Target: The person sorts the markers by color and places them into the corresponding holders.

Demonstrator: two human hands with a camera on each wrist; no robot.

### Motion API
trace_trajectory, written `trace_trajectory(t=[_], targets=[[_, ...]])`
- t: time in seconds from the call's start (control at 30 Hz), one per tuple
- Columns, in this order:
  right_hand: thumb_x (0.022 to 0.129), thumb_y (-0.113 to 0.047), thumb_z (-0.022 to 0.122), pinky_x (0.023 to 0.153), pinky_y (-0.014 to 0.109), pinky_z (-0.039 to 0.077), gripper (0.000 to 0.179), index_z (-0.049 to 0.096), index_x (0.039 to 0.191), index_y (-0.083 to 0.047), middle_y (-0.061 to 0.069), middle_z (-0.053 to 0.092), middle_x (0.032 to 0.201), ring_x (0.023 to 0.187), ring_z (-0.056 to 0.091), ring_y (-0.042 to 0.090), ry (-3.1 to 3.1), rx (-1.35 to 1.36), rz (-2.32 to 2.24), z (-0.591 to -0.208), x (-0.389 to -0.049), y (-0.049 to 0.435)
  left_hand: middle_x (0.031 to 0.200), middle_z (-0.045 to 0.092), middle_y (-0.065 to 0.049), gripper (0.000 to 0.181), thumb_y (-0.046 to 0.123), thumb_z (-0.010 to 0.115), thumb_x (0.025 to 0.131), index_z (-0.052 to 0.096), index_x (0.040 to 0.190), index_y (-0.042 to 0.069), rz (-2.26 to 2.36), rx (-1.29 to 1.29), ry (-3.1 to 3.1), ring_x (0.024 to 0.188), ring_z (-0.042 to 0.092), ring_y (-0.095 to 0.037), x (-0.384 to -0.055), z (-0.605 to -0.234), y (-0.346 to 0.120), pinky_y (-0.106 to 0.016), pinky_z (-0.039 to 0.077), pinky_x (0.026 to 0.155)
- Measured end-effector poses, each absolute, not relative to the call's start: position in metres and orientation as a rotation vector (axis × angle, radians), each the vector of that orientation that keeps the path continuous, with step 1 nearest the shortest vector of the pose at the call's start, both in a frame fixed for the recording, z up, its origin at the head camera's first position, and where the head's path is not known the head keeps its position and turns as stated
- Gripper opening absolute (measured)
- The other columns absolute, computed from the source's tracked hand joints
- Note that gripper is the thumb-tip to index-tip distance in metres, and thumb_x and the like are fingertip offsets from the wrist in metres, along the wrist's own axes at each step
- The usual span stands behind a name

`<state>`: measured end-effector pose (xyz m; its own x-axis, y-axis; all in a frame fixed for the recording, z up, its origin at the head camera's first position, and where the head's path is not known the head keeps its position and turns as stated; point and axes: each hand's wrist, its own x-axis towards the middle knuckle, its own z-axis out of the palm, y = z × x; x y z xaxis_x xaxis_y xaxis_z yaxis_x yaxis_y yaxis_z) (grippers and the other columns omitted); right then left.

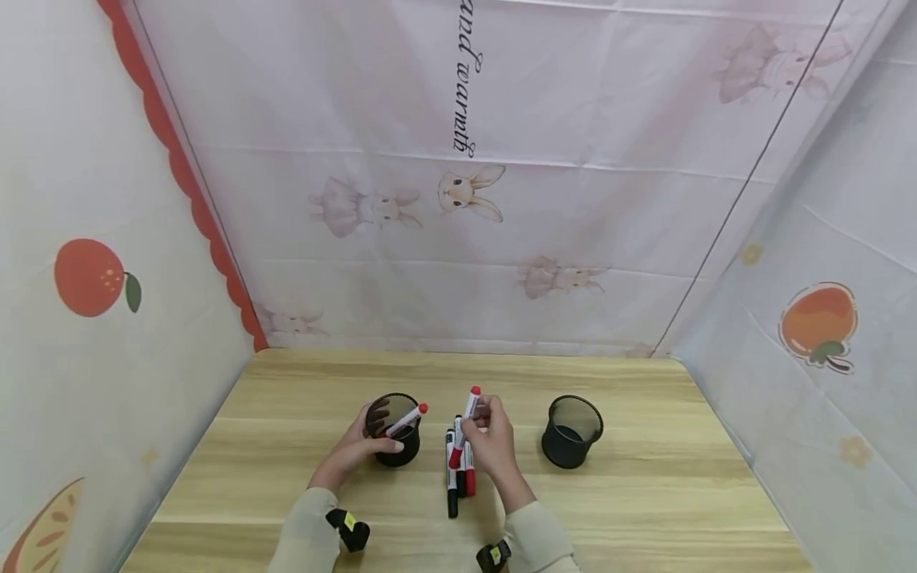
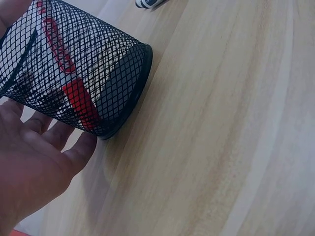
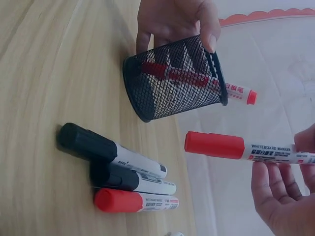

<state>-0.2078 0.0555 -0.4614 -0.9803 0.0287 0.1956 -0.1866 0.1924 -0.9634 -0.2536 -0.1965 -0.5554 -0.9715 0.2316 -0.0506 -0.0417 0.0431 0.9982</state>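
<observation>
My left hand [image 1: 351, 452] grips a black mesh pen cup [image 1: 407, 455], with the thumb at the rim and the fingers round the far side. A red whiteboard marker [image 3: 238, 92] leans inside that cup, its end sticking out past the rim. My right hand [image 1: 494, 442] pinches another red whiteboard marker [image 3: 214, 145] above the table, its red cap pointing down. Below it lie two black markers [image 3: 88, 142] and a red marker [image 3: 157, 202], side by side on the wood.
To the right on the wooden table [image 1: 666, 446] stands a second black mesh cup [image 1: 567, 450]. Printed cloth walls [image 1: 401, 302] rise along the back and both sides of the table.
</observation>
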Motion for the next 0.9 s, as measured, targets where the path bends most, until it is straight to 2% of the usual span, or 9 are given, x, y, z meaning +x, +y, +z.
trace_trajectory(t=[0.23,0.53,0.9], targets=[[0.077,0.012,0.059,0.072,0.033,0.047,0.024,0.051,0.099,0.008,0.019,0.054,0.090,0.082,0.052,0.024,-2.148,0.205,1.950,-0.463,-0.209,0.055,0.144,0.026,-0.023,0.091,0.009,0.078,0.070,0.025,0.144,0.008,2.038,0.186,2.125,0.132,0.023,-0.038,-0.255,-0.557,-0.193,-0.052,0.022,0.104],[0.081,0.013,0.057,0.067,0.022,0.047,0.020,0.048,0.098,0.008,0.018,0.051,0.089,0.083,0.050,0.023,-1.988,0.203,2.150,-0.467,-0.210,0.049,0.145,0.026,-0.021,0.091,0.009,0.078,0.070,0.025,0.144,0.010,2.023,0.162,2.141,0.132,0.022,-0.037,-0.255,-0.557,-0.194,-0.052,0.021,0.104],[0.079,0.017,0.056,0.068,0.023,0.049,0.022,0.045,0.097,0.013,0.024,0.052,0.091,0.085,0.053,0.028,-1.848,0.241,2.166,-0.465,-0.212,0.037,0.145,0.025,-0.022,0.092,0.011,0.079,0.070,0.025,0.144,0.010,2.022,0.182,2.152,0.133,0.021,-0.037,-0.258,-0.559,-0.196,-0.052,0.020,0.105]])
